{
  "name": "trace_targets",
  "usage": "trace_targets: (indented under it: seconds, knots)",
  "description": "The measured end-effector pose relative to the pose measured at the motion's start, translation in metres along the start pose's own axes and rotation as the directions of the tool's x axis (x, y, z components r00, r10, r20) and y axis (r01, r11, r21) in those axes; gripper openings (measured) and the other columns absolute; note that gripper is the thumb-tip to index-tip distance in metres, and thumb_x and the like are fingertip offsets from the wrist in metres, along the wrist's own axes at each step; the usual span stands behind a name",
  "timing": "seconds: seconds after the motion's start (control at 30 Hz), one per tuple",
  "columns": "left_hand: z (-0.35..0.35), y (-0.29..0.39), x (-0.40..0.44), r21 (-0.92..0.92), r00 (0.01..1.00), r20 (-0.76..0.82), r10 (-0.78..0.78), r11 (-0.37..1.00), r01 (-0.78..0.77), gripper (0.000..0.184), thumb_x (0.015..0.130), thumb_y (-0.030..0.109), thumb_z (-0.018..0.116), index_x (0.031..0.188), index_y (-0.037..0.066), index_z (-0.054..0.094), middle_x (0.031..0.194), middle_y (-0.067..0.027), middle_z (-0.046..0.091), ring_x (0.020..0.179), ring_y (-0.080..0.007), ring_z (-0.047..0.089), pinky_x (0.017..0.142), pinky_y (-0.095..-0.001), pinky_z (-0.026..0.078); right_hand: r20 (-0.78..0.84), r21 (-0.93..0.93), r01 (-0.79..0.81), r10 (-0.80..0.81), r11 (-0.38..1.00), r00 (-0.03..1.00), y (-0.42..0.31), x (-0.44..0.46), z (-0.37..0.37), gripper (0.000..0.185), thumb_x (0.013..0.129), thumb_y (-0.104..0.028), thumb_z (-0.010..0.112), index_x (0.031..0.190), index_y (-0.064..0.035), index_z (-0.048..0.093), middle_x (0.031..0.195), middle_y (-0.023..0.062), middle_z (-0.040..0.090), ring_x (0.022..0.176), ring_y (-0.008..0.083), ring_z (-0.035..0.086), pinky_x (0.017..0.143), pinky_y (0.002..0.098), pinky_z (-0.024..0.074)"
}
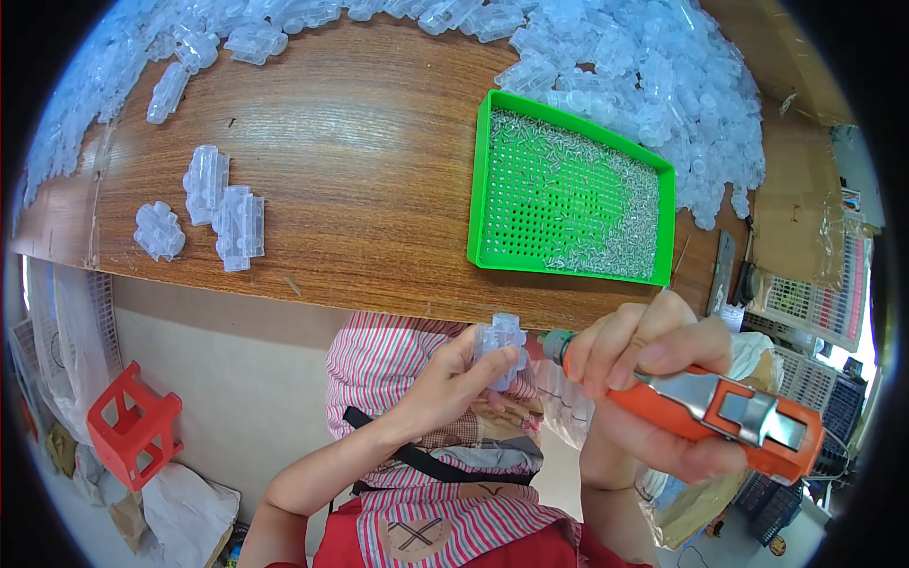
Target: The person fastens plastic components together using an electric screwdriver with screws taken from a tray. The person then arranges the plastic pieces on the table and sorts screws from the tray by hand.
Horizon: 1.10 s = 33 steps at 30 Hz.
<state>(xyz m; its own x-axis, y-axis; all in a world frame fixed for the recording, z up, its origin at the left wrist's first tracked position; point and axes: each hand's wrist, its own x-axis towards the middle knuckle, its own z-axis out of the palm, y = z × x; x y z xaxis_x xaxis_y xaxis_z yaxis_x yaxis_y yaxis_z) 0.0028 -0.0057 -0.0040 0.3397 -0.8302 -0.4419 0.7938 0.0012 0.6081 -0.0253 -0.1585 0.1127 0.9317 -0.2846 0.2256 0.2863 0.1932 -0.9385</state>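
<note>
- Generally, a brown tabletop point(360, 170) with streaked wood grain and a glossy patch extends beyond the fingers of both hands, its near edge just past the left fingertips.
- Room: pale floor point(237, 341) lies to the left of the left fingers; farther out stands a red stool point(137, 426) with cut-out openings. Well to the right of the right fingers are brown cardboard point(800, 199) and lattice-walled white crates point(819, 303).
- Left hand point(445, 379): thumb and fingers pinch a clear plastic piece point(502, 336), ribbed and lobed, held off the table between the hand and the tool tip.
- Right hand point(653, 379): fingers curled tightly around an orange tool point(696, 393), a rounded body with a shiny metal lever and a green collar. Its tip points toward the left fingers, just beside the piece; contact cannot be told.
- Beyond the right fingers: a bright green tray point(568, 274), rectangular, its floor perforated in rows, strewn with small silvery metal parts point(634, 208), densest along the right side.
- Beyond and left of the left fingers: three loose plastic pieces point(237, 227), two touching, one apart.
- Farthest from the fingers: a heap of translucent pieces point(615, 76), bluish and jagged in outline.
- Below the fingers: a red-and-white striped apron point(379, 346).
</note>
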Motion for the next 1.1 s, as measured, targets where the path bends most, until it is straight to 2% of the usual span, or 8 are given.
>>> trace_targets:
  seconds: [0.07,0.13,0.2,0.67,0.77,0.97,1.07,1.1]
  knots:
    - [0.002,0.003,0.0,-0.009,1.0,-0.001,0.017,1.0,-0.017,0.028,0.097,0.022,0.05,0.115,0.001,0.051,0.1,-0.0041,0.06,0.081,-0.0081,0.059,0.058,-0.0221,0.053,-0.006,0.075,-0.018,0.018,0.997,1.0,0.003,-0.001,0.001,0.052,0.079,-0.043,0.071,0.1,0.0011,0.053,0.08,0.0079,0.048,0.068,0.0196,0.055,0.063,0.037,0.0456]
    - [0.001,0.003,0.0,0.005,1.0,-0.001,0.03,1.0,-0.03,0.027,0.096,0.021,0.051,0.114,0.001,0.052,0.1,-0.0045,0.06,0.08,-0.0081,0.059,0.057,-0.0218,0.052,0.009,-0.017,0.01,-0.01,1.0,1.0,0.007,-0.001,-0.001,0.067,0.075,-0.062,0.062,0.098,0.0004,0.05,0.078,0.0083,0.047,0.064,0.0206,0.055,0.056,0.0361,0.0469]
    - [0.001,0.002,0.0,-0.002,0.999,-0.005,0.034,0.999,-0.034,0.027,0.096,0.021,0.051,0.114,0.0,0.052,0.1,-0.0045,0.06,0.079,-0.0079,0.059,0.057,-0.0215,0.052,0.005,-0.069,0.011,-0.011,0.998,1.0,0.01,-0.002,-0.002,0.076,0.073,-0.071,0.059,0.097,0.0002,0.049,0.078,0.0086,0.047,0.062,0.0211,0.056,0.053,0.0357,0.0476]
    - [0.002,-0.009,0.001,-0.04,0.995,-0.074,0.069,0.997,-0.072,0.02,0.095,0.018,0.053,0.104,0.001,0.054,0.082,-0.0004,0.057,0.062,-0.0041,0.054,0.052,-0.0192,0.047,0.039,-0.133,0.041,-0.036,0.99,0.999,0.034,-0.006,0.007,0.073,0.063,-0.07,0.069,0.083,-0.0015,0.053,0.073,0.0086,0.05,0.061,0.0195,0.054,0.052,0.0318,0.0453]
    - [0.002,-0.011,0.003,-0.016,0.988,-0.073,0.134,0.991,-0.135,0.02,0.095,0.018,0.053,0.104,0.001,0.055,0.081,0.0001,0.057,0.061,-0.0036,0.054,0.052,-0.019,0.047,0.059,-0.133,-0.005,0.013,0.991,0.998,0.033,-0.005,0.006,0.073,0.063,-0.069,0.069,0.083,-0.0014,0.053,0.073,0.0082,0.049,0.06,0.0192,0.054,0.052,0.0313,0.0447]
    - [0.003,-0.006,0.001,-0.04,0.994,-0.061,0.093,0.995,-0.095,0.021,0.096,0.019,0.053,0.105,0.001,0.055,0.087,-0.0016,0.059,0.065,-0.0043,0.056,0.052,-0.0187,0.047,0.115,-0.219,-0.022,0.049,0.976,0.992,0.029,0.001,0.002,0.074,0.065,-0.067,0.069,0.089,0.001,0.054,0.073,0.0078,0.049,0.06,0.0189,0.054,0.053,0.0307,0.0444]
    - [0.001,-0.01,0.003,0.032,0.988,-0.066,0.14,0.99,-0.138,0.023,0.096,0.018,0.053,0.109,0.0,0.054,0.094,-0.0026,0.06,0.077,-0.0071,0.058,0.065,-0.0221,0.05,0.014,-0.065,-0.173,0.175,0.983,0.985,0.022,0.008,0.0,0.074,0.072,-0.063,0.068,0.098,0.0037,0.051,0.073,0.0085,0.05,0.059,0.0208,0.056,0.052,0.0329,0.0462]
    - [0.002,-0.01,0.003,0.067,0.986,-0.068,0.155,0.986,-0.151,0.024,0.096,0.018,0.053,0.11,0.0,0.053,0.095,-0.0026,0.059,0.079,-0.0076,0.058,0.068,-0.023,0.05,0.022,0.029,-0.125,0.124,0.992,0.992,0.021,0.016,-0.004,0.071,0.074,-0.06,0.067,0.1,0.0033,0.05,0.074,0.0086,0.05,0.06,0.0209,0.056,0.053,0.0333,0.0468]
